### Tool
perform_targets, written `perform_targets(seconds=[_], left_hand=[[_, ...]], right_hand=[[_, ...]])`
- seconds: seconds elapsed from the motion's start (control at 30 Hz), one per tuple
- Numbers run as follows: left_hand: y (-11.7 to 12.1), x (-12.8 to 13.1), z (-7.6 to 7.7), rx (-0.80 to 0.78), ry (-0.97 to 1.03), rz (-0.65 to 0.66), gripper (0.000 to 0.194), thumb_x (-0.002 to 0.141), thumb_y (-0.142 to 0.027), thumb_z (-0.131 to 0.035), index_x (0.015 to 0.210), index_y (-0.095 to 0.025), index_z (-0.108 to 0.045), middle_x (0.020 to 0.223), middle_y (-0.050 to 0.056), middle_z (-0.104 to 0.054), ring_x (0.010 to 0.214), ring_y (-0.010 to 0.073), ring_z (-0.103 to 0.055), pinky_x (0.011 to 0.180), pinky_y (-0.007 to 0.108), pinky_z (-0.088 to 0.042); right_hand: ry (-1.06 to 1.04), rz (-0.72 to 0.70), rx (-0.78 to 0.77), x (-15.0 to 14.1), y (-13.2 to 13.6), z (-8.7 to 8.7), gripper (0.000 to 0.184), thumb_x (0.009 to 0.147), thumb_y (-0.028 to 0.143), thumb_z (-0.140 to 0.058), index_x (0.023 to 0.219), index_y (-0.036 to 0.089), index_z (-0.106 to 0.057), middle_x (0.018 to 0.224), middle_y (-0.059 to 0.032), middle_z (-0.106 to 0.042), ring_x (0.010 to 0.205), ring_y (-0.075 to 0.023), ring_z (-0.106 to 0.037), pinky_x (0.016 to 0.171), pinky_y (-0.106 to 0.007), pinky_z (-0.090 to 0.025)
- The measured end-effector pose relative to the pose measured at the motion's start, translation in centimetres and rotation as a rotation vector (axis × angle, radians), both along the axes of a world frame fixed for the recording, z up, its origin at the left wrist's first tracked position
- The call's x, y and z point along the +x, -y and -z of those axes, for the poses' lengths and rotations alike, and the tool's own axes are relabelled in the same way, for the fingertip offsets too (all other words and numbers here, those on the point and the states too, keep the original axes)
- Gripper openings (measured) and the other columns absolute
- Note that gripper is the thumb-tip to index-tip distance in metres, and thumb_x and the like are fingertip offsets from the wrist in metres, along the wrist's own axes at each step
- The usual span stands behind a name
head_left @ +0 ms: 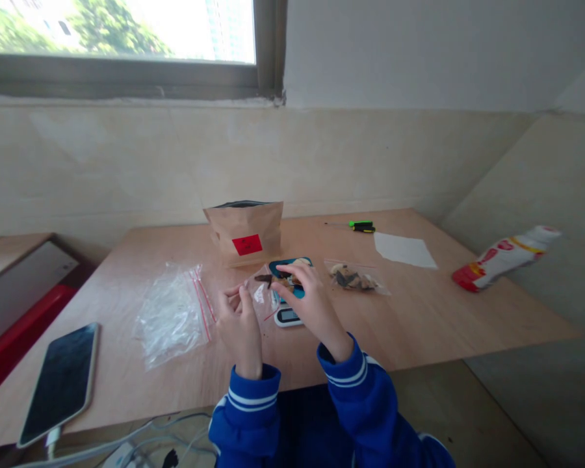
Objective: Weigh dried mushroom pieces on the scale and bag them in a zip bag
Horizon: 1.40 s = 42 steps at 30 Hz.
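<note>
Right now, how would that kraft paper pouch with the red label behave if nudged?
The kraft pouch stands upright with its top open, so it probably tips and could spill. Its paper walls look creased, likely semi-stiff. It seems light: nothing bulges its sides.

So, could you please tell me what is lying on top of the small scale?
A blue tray sits on the scale, holding brownish dried pieces. The right hand covers most of the tray, so the amount is hidden; the display cannot be read.
</note>
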State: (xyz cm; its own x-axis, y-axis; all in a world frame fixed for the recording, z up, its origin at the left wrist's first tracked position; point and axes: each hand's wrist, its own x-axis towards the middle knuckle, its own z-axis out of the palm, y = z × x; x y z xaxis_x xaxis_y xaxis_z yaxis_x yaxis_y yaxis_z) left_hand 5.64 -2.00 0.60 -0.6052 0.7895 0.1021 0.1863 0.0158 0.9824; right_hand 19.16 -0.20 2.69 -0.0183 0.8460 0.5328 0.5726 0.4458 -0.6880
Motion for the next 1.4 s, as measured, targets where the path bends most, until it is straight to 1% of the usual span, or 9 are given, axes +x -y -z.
perform_targets(seconds=[0.13,0.27,0.43,0.67,0.83,0.97,1.07,1.17,1.4], left_hand=[[-0.2,-0.7,0.5,0.039,0.046,-0.016,0.023,0.086,-0.044,-0.054,0.087,-0.021,-0.053,0.098,0.010,-0.073,0.089,0.0245,-0.072,0.070,0.035,-0.059],[-0.2,-1.1,0.9,0.024,0.107,0.003,0.024,0.086,-0.045,-0.053,0.087,-0.021,-0.049,0.101,0.011,-0.073,0.080,0.0233,-0.073,0.060,0.032,-0.058],[-0.1,-1.1,1.2,0.007,0.072,0.007,0.026,0.087,-0.047,-0.050,0.090,-0.021,-0.051,0.099,0.011,-0.074,0.074,0.0228,-0.074,0.054,0.030,-0.057],[0.2,-1.1,0.5,0.019,0.182,0.020,0.024,0.084,-0.044,-0.056,0.086,-0.021,-0.049,0.105,0.012,-0.073,0.074,0.0226,-0.073,0.052,0.029,-0.057],[0.3,-1.0,0.7,0.013,0.180,0.039,0.023,0.084,-0.044,-0.055,0.085,-0.021,-0.049,0.103,0.011,-0.073,0.074,0.0221,-0.074,0.055,0.030,-0.058],[0.2,-1.1,1.0,-0.016,0.111,0.083,0.022,0.086,-0.043,-0.053,0.087,-0.021,-0.050,0.101,0.011,-0.074,0.073,0.0225,-0.074,0.056,0.031,-0.058],[0.2,-1.2,1.0,-0.002,0.066,0.099,0.022,0.086,-0.043,-0.052,0.087,-0.021,-0.051,0.099,0.011,-0.075,0.075,0.0225,-0.074,0.060,0.032,-0.058],[0.2,-1.2,1.2,0.004,0.081,0.107,0.022,0.087,-0.042,-0.050,0.090,-0.021,-0.051,0.100,0.012,-0.074,0.074,0.0225,-0.074,0.060,0.033,-0.058],[0.3,-1.8,1.0,-0.001,0.211,0.081,0.019,0.086,-0.039,-0.054,0.086,-0.022,-0.046,0.104,0.012,-0.074,0.080,0.0225,-0.073,0.066,0.035,-0.059]], right_hand=[[0.025,0.061,-0.051,0.5,-0.9,3.1,0.028,0.094,0.034,-0.049,0.114,0.021,-0.062,0.115,-0.0120,-0.063,0.113,-0.0253,-0.057,0.099,-0.043,-0.046],[0.211,0.118,-0.118,2.0,-1.8,7.0,0.037,0.088,0.032,-0.059,0.122,0.016,-0.061,0.124,-0.0177,-0.055,0.120,-0.0309,-0.052,0.103,-0.050,-0.043],[0.327,0.118,-0.106,1.9,-2.2,8.6,0.030,0.084,0.031,-0.064,0.111,0.021,-0.066,0.127,-0.0170,-0.053,0.120,-0.0335,-0.051,0.100,-0.052,-0.044],[0.107,0.095,-0.143,2.6,-2.1,7.6,0.015,0.082,0.015,-0.059,0.093,0.022,-0.068,0.104,-0.0094,-0.063,0.100,-0.0251,-0.063,0.090,-0.043,-0.052],[-0.222,0.055,-0.121,1.6,-1.2,4.5,0.012,0.083,0.025,-0.062,0.095,0.022,-0.067,0.102,-0.0080,-0.069,0.097,-0.0233,-0.066,0.088,-0.039,-0.054],[-0.482,-0.103,-0.204,-0.8,-0.6,1.8,0.022,0.086,0.033,-0.061,0.105,0.023,-0.065,0.107,-0.0074,-0.071,0.095,-0.0195,-0.069,0.084,-0.034,-0.057],[-0.484,-0.233,-0.273,-2.7,-0.2,1.1,0.030,0.085,0.031,-0.062,0.114,0.023,-0.062,0.114,-0.0073,-0.070,0.100,-0.0185,-0.069,0.087,-0.032,-0.057],[-0.441,-0.252,-0.281,-3.8,0.2,1.2,0.034,0.085,0.029,-0.060,0.118,0.023,-0.061,0.122,-0.0079,-0.066,0.107,-0.0188,-0.066,0.092,-0.033,-0.055],[-0.209,-0.074,-0.064,-1.0,-1.0,2.6,0.027,0.093,0.022,-0.043,0.110,0.022,-0.064,0.113,-0.0094,-0.065,0.105,-0.0200,-0.063,0.093,-0.037,-0.053]])
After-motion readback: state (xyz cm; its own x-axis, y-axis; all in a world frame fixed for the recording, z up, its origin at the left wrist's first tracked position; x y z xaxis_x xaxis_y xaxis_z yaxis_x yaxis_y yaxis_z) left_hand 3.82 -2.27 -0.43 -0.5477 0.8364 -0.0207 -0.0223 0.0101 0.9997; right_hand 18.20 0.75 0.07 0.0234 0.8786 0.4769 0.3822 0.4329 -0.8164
